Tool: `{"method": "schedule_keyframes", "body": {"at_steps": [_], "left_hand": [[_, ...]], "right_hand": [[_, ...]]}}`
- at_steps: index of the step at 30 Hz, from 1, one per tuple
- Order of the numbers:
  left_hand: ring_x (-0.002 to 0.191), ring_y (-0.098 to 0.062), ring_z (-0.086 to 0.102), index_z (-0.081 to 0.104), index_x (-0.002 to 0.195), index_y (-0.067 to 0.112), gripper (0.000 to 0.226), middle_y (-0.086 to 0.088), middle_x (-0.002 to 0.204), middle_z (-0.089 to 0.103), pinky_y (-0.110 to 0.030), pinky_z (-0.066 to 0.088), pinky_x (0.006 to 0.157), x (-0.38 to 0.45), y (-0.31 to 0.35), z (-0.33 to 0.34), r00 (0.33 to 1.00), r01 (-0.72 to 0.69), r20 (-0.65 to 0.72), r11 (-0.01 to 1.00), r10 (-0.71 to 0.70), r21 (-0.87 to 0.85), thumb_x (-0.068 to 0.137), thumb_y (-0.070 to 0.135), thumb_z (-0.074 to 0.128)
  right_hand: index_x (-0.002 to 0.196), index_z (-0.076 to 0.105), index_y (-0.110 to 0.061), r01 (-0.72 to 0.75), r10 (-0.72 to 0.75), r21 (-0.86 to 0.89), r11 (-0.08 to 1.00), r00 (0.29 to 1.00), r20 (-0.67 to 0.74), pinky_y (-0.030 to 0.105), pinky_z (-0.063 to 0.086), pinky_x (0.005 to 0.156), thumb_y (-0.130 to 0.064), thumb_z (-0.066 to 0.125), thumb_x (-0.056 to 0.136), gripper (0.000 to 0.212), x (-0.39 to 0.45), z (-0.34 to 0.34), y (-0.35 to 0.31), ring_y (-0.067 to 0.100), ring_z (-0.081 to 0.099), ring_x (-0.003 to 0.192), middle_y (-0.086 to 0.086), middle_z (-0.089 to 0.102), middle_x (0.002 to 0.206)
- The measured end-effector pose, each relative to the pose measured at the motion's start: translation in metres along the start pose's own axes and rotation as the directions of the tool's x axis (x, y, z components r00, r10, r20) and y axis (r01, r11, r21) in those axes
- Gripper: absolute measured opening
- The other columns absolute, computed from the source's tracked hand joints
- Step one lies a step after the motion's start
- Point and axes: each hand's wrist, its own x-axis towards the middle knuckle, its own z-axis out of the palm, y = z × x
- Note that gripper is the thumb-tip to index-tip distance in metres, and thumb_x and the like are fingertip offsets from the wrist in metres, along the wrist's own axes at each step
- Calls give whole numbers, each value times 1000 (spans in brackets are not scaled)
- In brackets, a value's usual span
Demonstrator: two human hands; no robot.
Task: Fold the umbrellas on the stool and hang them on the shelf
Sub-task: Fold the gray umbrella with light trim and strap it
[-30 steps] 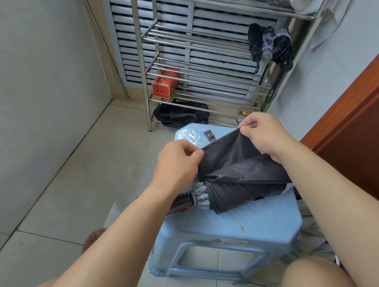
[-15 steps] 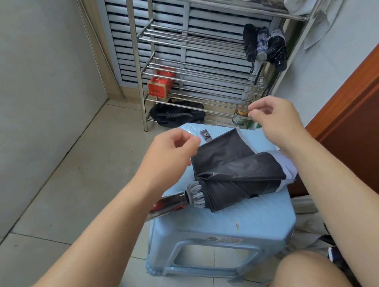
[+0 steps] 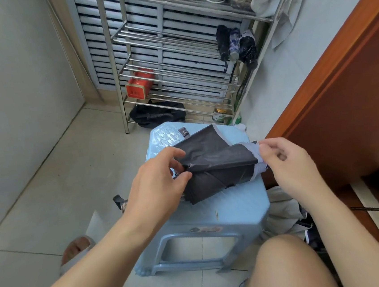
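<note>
Now | umbrella (image 3: pixel 219 173) on stool (image 3: pixel 237 210) | pinched between left hand (image 3: pixel 155 186), right hand (image 3: pixel 286 163)

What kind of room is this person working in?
Probably a home corner, perhaps a balcony or utility nook: tiled floor, a metal shelf holding pots and hung umbrellas, and a plastic stool.

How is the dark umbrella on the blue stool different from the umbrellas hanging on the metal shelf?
The dark umbrella lies flat on the blue stool; the hanging umbrellas hang upright from the metal shelf. The one on the stool has a loose flap of cloth spread out, pinched by the left hand and the right hand; the hanging ones are rolled tight and untouched. All are compact folding umbrellas, mostly dark.
</note>
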Motion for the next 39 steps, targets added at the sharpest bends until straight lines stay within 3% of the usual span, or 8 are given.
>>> {"method": "schedule_keyframes", "body": {"at_steps": [4, 9, 15, 18, 23, 29, 36, 39], "left_hand": [[89, 2, 59, 70, 116, 38, 34, 26, 90, 64, -18, 44, 81, 1, 2, 7, 997, -22, -79, 992, 12, -122, 88, 20, 77], [77, 7, 63, 74, 96, 30, 21, 17, 84, 70, -3, 41, 63, 16, 7, 8, 986, 52, -130, 940, -101, -336, 88, 11, 77], [59, 9, 59, 75, 92, 23, 10, 8, 80, 72, -5, 41, 56, 25, 5, 5, 955, 170, -124, 840, -270, -516, 89, 15, 79], [64, 5, 62, 74, 86, 25, 10, 7, 80, 74, -12, 46, 63, 29, 3, 6, 940, 197, -134, 821, -313, -536, 89, 17, 80], [73, -13, 68, 75, 81, 23, 10, 3, 77, 75, -31, 56, 75, 38, 3, 9, 922, 216, -165, 819, -350, -531, 86, 17, 81], [78, -9, 70, 77, 93, 26, 13, 8, 82, 75, -20, 52, 75, 36, 1, 10, 905, 204, -187, 776, -382, -597, 90, 14, 77], [95, -2, 64, 68, 113, 25, 31, 9, 117, 69, -19, 48, 76, 38, -4, 1, 882, 204, -195, 721, -429, -662, 96, 1, 56], [76, -6, 59, 67, 105, 26, 16, 11, 101, 67, -25, 41, 60, 39, -8, -20, 951, 257, -86, 911, -299, -322, 99, 17, 55]], "right_hand": [[125, 65, -38, 55, -80, 154, 986, 984, 159, 28, 51, 90, -18, 74, 92, 39, -7, -8, 1, 13, 64, 95, -13, 70, 95], [135, 60, -38, 154, -163, 86, 984, 981, 107, 26, 48, 97, -5, 73, 91, 56, 25, 0, -12, 6, 55, 106, -10, 59, 118], [109, 72, -26, 77, -105, 94, 993, 935, 338, 28, 50, 92, -16, 68, 97, 16, 79, 14, -36, 7, 66, 106, -7, 74, 109], [99, 74, -18, 63, -88, 97, 993, 956, 278, 38, 52, 98, -22, 66, 99, 9, 92, 21, -37, 18, 69, 104, 0, 77, 99], [112, 67, -19, 36, -93, 222, 974, 964, 251, 17, 52, 78, -13, 65, 99, 14, 97, 41, -45, 4, 71, 94, -4, 76, 101], [98, 73, -15, -60, 11, 350, 935, 990, 141, 42, 54, 103, -21, 65, 100, 10, 100, 54, -30, 16, 70, 100, 0, 77, 97], [90, 69, -8, -127, 116, 48, 991, 976, 186, 42, 55, 92, -24, 68, 97, 18, 130, 73, -41, 24, 60, 87, 10, 69, 92], [105, 68, -5, -13, 76, -244, 970, 965, 250, 46, 51, 101, -31, 66, 97, 27, 142, 85, -55, 29, 62, 104, 12, 68, 108]]}}
